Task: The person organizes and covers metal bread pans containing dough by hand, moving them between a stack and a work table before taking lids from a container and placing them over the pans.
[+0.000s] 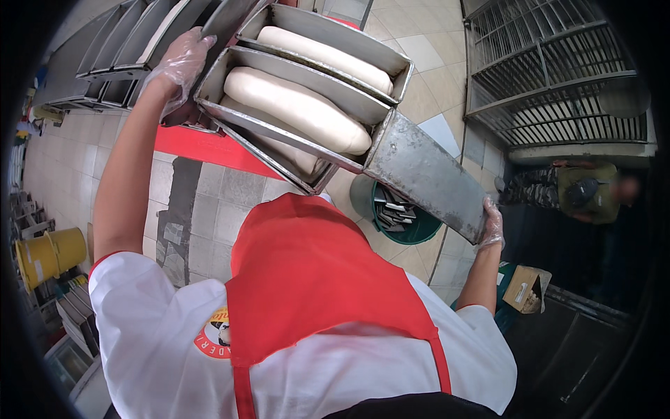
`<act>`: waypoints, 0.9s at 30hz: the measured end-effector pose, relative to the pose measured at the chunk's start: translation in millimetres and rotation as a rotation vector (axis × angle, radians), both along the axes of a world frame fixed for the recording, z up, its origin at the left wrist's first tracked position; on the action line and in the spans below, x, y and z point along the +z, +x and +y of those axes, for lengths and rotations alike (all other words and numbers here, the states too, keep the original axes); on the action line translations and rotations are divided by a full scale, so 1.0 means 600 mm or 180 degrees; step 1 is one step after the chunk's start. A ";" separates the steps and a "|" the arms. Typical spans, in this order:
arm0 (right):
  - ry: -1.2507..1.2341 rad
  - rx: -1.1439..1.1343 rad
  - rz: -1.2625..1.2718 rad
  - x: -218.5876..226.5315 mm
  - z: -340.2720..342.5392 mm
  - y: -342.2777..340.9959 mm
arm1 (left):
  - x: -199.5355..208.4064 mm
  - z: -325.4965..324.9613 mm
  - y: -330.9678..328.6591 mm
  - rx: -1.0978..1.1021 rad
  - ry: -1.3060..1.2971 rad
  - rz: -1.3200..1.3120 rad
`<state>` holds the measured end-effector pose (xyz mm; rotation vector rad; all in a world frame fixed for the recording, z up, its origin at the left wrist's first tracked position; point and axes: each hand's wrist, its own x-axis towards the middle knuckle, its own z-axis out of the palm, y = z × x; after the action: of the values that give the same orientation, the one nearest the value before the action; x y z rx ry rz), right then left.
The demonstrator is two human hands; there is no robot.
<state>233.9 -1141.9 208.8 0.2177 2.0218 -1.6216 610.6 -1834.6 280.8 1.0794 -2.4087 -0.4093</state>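
Note:
My right hand (492, 223), in a clear plastic glove, grips the outer end of a long, scuffed metal lid (429, 174). The lid's other end meets the right end of a metal loaf pan (279, 136) holding a long pale dough loaf (296, 108). Behind it, a second loaf pan (401, 77) holds another dough loaf (324, 57). Part of a further dough-filled pan (307, 183) shows underneath, set at an angle. My left hand (178, 66), also gloved, is closed on the edge of an upright metal piece (227, 24) at the pans' left; its full shape is cut off.
More metal pans (132, 42) are stacked at the far left. Under the pans is a red surface (209, 150). A green bucket (363, 199) with metal pieces stands on the tiled floor. Yellow buckets (49, 255) are at left; barred racks (551, 77) and a person (586, 192) at right.

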 end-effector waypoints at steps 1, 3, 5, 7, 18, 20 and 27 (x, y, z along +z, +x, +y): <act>-0.0009 -0.0015 0.0037 0.003 -0.009 -0.001 | 0.038 0.027 -0.006 -0.0083 0.0277 -0.0281; -0.0050 -0.0033 0.0095 0.014 -0.035 -0.009 | 0.035 0.024 -0.016 -0.0334 0.0312 -0.0550; -0.0224 0.0216 0.0075 0.034 -0.071 -0.012 | 0.047 0.032 -0.026 -0.0364 0.0440 -0.0726; -0.0199 0.0387 0.0141 0.048 -0.118 0.021 | 0.048 0.036 -0.027 -0.0300 0.0578 -0.0531; -0.0580 0.0336 0.0880 0.069 -0.481 0.260 | 0.046 0.023 -0.007 -0.0435 0.0635 -0.0694; -0.0589 0.0635 0.1055 0.045 -0.521 0.243 | 0.045 0.020 -0.012 -0.0440 0.0465 -0.0804; -0.1200 0.0484 0.0569 0.085 -0.536 0.271 | 0.028 -0.004 -0.007 -0.0366 0.0024 -0.0897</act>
<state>396.3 -1463.6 259.9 -0.2202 1.7604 -1.9372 606.1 -1837.1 297.3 1.0659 -2.7284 -0.3222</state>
